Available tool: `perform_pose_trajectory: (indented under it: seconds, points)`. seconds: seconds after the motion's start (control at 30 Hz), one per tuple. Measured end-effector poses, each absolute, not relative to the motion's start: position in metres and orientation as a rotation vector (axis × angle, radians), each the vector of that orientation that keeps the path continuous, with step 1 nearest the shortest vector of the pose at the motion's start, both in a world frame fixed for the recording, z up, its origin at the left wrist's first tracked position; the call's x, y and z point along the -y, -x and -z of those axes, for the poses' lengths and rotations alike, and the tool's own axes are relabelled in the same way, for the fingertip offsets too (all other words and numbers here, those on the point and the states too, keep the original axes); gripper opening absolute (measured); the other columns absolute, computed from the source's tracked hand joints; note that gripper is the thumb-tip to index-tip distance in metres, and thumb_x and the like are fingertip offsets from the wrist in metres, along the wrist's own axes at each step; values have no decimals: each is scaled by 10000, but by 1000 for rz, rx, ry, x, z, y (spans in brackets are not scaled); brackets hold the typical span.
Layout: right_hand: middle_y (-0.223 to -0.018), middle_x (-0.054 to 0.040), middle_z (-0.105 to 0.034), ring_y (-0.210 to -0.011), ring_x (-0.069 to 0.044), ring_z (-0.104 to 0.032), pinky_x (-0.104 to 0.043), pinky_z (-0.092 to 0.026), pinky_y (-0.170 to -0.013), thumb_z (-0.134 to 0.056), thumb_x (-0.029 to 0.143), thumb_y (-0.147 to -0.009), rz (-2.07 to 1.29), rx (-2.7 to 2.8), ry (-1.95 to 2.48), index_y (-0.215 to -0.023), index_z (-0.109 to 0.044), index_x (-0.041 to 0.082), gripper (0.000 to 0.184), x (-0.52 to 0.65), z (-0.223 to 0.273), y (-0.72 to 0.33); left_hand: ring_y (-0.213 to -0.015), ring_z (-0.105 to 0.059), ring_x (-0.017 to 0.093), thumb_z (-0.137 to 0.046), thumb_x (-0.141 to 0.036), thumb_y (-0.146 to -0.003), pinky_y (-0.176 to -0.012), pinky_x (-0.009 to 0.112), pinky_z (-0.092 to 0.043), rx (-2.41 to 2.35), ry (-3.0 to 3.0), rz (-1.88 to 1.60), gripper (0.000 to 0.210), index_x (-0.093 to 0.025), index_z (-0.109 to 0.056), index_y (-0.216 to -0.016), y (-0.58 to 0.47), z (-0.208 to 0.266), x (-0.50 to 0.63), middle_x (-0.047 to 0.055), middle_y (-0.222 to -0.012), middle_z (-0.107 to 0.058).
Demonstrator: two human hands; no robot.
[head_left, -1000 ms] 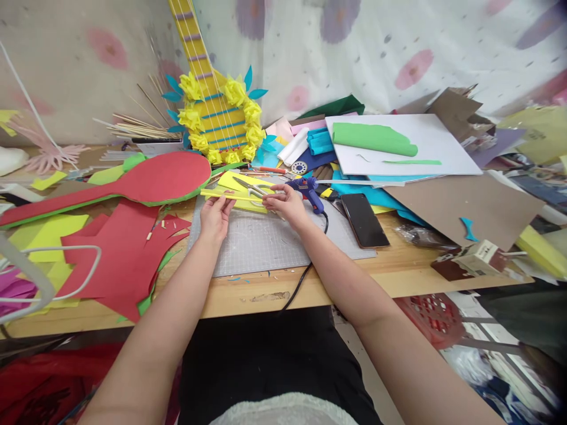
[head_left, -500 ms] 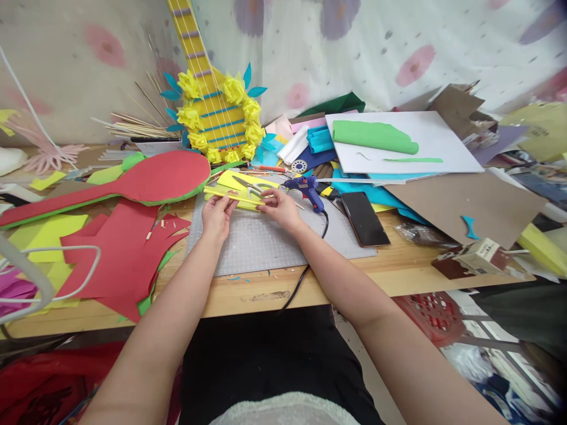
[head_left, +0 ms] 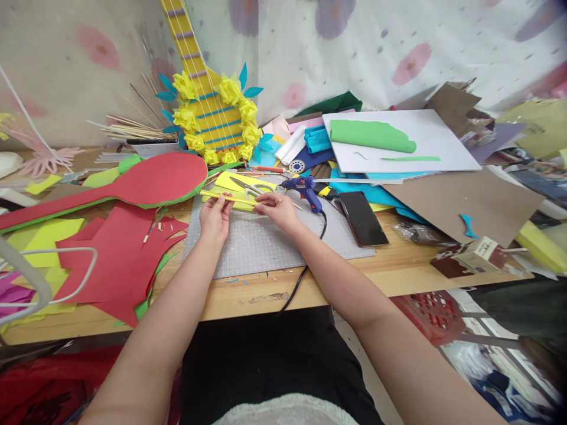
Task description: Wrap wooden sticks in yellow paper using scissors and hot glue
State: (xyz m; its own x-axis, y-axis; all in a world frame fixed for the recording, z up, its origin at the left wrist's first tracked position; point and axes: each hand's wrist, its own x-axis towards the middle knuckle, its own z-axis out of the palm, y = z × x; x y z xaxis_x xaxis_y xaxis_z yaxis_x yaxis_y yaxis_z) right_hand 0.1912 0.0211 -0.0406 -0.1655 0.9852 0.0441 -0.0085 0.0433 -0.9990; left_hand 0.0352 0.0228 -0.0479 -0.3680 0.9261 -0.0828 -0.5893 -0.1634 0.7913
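Compared with one second ago, my right hand has come closer to my left hand, and away from the glue gun; the yellow strip, perhaps of folded paper, is left of the glue gun, stretched between both hands; my left fingers pinch it, one end sticking out beyond them; my right fingertips grasp the other end.

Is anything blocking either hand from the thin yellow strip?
Nothing visible is. The left hand pinches the yellow strip, and the right hand has its fingertips at one end. The scissors lie just beyond it, not between.
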Motion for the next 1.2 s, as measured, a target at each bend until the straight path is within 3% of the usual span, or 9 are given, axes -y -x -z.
perform_pose_trajectory:
  seconds: [0.2, 0.4, 0.67, 0.97, 1.2]
  points:
    - [-671, -18, -652, -675, -149, -657, -339, -547, -726, -656, 180, -683, -1343, 1429, 1106, -822, -597, 155, 154, -23, 42, -194, -743, -634, 87, -625, -97, -718, -810, 269, -505, -934, -570, -1765, 142, -177, -508, -703, -33, 50, -24, -24, -719, -629]
    - [-918, -47, -669, -871, -145, -642, -328, -502, -847, -723, 150, -591, -1250, 1546, 1050, -950, -571, 170, 391, -26, 52, -193, -701, -633, 100, -682, -134, -659, -776, 291, -516, -980, -635, -1741, 211, -179, -482, -710, -42, 49, -20, -25, -688, -614]
    - [-661, -8, -656, -637, -132, -645, -292, -525, -660, -671, 157, -662, -1290, 1508, 1167, -780, -584, 159, 147, -24, 51, -186, -693, -626, 106, -693, -145, -642, -750, 286, -515, -995, -643, -1679, 233, -178, -476, -721, -49, 48, -17, -14, -697, -608]
    - [-642, -7, -642, -577, -116, -616, -262, -502, -587, -668, 307, -681, -1365, 1614, 1111, -708, -573, 162, 175, -23, 56, -188, -613, -608, 94, -713, -184, -624, -704, 263, -509, -1011, -688, -1681, 261, -183, -472, -724, -45, 50, -20, -40, -659, -569]
    - [-675, 1, -634, -599, -99, -550, -224, -418, -601, -596, 342, -744, -869, 2017, 1193, -777, -621, 171, 176, -17, 51, -190, -632, -622, 120, -762, -261, -566, -697, 282, -517, -1071, -663, -1704, 341, -179, -457, -695, -46, 51, -20, -42, -627, -557]
